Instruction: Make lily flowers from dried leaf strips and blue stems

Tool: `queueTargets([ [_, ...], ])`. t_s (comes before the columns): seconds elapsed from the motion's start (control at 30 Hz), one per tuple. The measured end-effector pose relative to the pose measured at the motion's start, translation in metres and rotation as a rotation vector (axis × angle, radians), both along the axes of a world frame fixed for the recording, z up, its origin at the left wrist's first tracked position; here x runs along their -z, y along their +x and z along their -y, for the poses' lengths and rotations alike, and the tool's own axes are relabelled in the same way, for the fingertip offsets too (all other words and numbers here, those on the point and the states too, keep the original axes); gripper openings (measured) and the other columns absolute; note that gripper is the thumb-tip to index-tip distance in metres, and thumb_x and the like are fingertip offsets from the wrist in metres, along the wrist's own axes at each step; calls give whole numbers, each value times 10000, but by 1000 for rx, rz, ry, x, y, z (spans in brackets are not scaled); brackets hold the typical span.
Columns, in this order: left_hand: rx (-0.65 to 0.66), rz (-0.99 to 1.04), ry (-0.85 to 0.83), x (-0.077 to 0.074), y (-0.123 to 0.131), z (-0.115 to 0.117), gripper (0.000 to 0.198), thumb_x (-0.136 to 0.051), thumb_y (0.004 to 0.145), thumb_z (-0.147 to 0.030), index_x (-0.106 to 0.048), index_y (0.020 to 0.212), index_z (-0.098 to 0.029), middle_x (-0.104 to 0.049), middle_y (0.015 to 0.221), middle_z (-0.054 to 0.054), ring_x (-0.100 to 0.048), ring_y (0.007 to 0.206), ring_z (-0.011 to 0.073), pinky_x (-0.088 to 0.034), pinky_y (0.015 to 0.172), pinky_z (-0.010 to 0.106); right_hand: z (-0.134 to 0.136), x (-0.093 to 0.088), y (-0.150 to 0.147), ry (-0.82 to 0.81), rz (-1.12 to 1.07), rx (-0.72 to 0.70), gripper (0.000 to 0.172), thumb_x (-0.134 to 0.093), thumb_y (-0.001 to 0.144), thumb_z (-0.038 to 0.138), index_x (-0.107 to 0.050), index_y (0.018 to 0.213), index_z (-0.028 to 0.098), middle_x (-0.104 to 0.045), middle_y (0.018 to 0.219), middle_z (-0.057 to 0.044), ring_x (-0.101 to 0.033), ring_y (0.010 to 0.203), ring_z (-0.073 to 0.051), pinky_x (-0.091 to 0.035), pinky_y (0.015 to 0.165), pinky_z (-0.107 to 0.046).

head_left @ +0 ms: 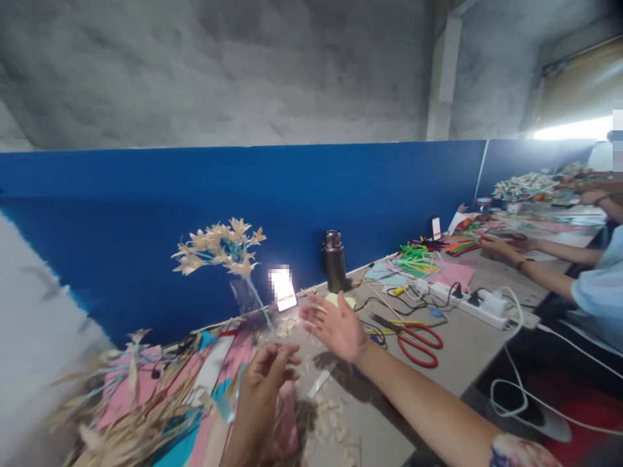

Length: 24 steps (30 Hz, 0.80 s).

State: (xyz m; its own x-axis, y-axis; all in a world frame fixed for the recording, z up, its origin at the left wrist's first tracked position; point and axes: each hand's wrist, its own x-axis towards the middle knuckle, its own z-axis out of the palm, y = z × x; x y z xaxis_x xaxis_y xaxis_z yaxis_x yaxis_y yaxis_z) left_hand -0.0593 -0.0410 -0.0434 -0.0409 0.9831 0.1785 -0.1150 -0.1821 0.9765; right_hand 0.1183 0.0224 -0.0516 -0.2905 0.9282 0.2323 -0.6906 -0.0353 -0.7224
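My left hand [265, 379] is low in the middle, fingers curled and pinched on a thin pale blue stem [236, 389]. It hovers over pink and blue paper sheets [219, 363]. My right hand [335, 327] is raised over the grey table [467, 350] with palm up and fingers spread, holding nothing. Just beyond it a lit phone [282, 288] leans by a clear vase [246, 295] of cream paper flowers [219, 246]. Cream paper scraps [331, 415] lie under my right forearm.
A dark flask [334, 259] stands against the blue partition [146, 214]. Red scissors [418, 340], a white power strip [467, 301] with cables and coloured pipe cleaners [418, 256] lie to the right. A co-worker's arms [535, 266] reach in there. Loose paper flowers [136, 421] are heaped at the left.
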Motion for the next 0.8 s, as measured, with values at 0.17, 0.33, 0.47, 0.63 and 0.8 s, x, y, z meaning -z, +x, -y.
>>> queueTargets([
  [0.17,91,82,29,-6,25,14,359,-769,761,-509,-665,801,-167,-706,751,45,-621,610,143,-512,563,248,21,-25,2,-57,-142,140,533,-545,865,713,-686,963,209,-703,916,-62,-629,720,-154,-518,646,-274],
  [0.33,35,-37,64,8,35,40,363,-704,817,-516,-621,739,-172,-597,559,-13,-518,459,108,-432,464,216,76,-5,-14,40,264,254,408,-767,771,545,-688,845,151,-611,680,8,-418,476,-54,-277,447,-186],
  [0.47,-111,-165,136,10,34,48,392,-662,832,-549,-634,728,-172,-543,532,-26,-490,452,100,-396,440,198,92,-4,-26,187,455,384,278,-765,775,419,-683,804,155,-604,627,12,-548,561,-119,-411,531,-226],
  [0.63,-187,-117,222,3,27,33,411,-657,821,-582,-628,768,-176,-561,576,-25,-508,434,95,-400,430,199,71,-34,-38,321,461,459,187,-703,804,338,-660,746,165,-619,642,7,-535,565,-117,-426,546,-231],
  [0.8,-98,-27,166,4,11,10,430,-697,784,-591,-604,831,-174,-589,585,-21,-541,446,103,-425,435,201,37,-53,-55,402,428,452,182,-653,844,352,-630,808,174,-665,704,-5,-503,524,-98,-408,509,-223],
])
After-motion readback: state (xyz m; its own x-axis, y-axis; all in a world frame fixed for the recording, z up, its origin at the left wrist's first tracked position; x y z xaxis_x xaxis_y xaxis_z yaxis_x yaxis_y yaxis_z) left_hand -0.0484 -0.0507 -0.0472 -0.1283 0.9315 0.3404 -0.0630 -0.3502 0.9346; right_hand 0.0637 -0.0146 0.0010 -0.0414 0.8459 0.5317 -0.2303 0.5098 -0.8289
